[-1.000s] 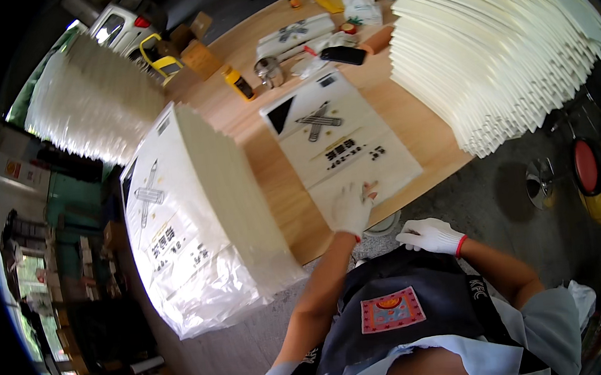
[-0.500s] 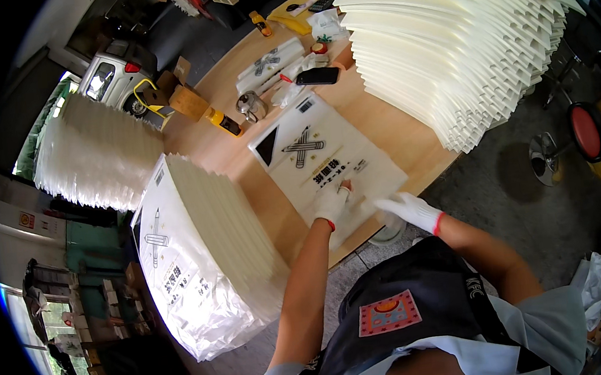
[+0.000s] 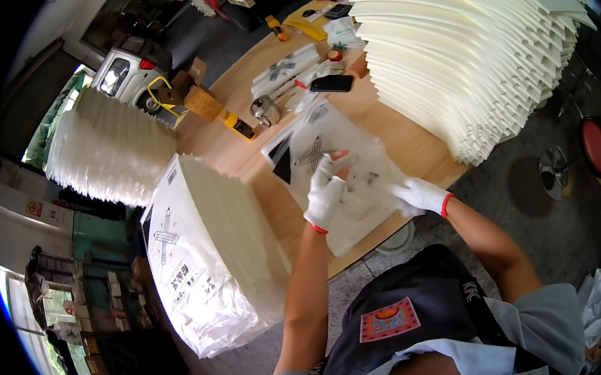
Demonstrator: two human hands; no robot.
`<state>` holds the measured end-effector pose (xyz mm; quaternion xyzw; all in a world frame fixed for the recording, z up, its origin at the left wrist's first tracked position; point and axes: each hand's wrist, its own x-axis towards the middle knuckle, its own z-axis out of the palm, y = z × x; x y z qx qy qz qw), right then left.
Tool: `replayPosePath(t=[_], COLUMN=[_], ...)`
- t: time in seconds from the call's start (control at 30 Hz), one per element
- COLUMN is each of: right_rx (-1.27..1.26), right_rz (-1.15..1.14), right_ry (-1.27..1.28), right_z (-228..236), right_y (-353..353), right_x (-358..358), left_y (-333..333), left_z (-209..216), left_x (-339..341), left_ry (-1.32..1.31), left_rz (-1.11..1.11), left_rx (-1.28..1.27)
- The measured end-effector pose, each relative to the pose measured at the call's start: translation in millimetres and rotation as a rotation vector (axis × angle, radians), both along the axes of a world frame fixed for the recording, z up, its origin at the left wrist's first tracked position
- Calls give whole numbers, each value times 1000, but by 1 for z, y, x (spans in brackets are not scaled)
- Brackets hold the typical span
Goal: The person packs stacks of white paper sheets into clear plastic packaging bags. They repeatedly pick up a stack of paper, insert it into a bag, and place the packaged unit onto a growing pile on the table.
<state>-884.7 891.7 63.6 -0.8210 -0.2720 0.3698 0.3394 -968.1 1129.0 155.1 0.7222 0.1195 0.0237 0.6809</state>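
A clear plastic bag (image 3: pixel 361 140) printed with crossed pencils lies on the wooden table in front of me, rumpled and partly raised, with white sheets beneath it. My left hand (image 3: pixel 325 198), in a white glove with bare thumb and index fingertips, is over the bag's middle. Its thumb and index finger stand apart and I see nothing between them. At the bag's right edge is my right hand (image 3: pixel 423 196), also gloved with a red cuff. Motion smears its fingers, so whether they grip the film is unclear.
A tall stack of printed bags (image 3: pixel 206 254) stands close on the left, with another stack (image 3: pixel 105 148) behind. Folded white sheets (image 3: pixel 476 62) pile high at the right. Farther back are an orange bottle (image 3: pixel 238 125), metal pot (image 3: pixel 265 110) and phone (image 3: pixel 332 84). A red stool (image 3: pixel 599 146) stands right.
My left hand has risen off the bag, its fingers spreading. The bag's film has lifted and wrinkled, blurring its print. My right hand stays by the right edge.
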Motion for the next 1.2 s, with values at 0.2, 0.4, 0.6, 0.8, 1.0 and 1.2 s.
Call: replayPosePath(t=[0.2, 0.4, 0.6, 0.8, 1.0, 1.2], right_rx=[249, -157, 429, -153, -66, 54], right_rz=[26, 327, 11, -349, -159, -257], right_ry=[-85, -505, -1080, -1817, -1622, -1438], right_z=[26, 99, 259, 360, 382, 429], right_y=[-26, -27, -110, -204, -225, -207], right_x=[-44, -43, -13, 51, 83, 87], left_y=[-112, -123, -85, -85, -82, -83], left_z=[43, 51, 55, 92, 128, 180], left_x=[-29, -33, 3, 50, 79, 88], left_ry=[-776, -459, -250, -253, -243, -232], left_rz=[-334, -387, 17, -134, -302, -471], left_rx=[671, 579, 76, -27, -21, -105])
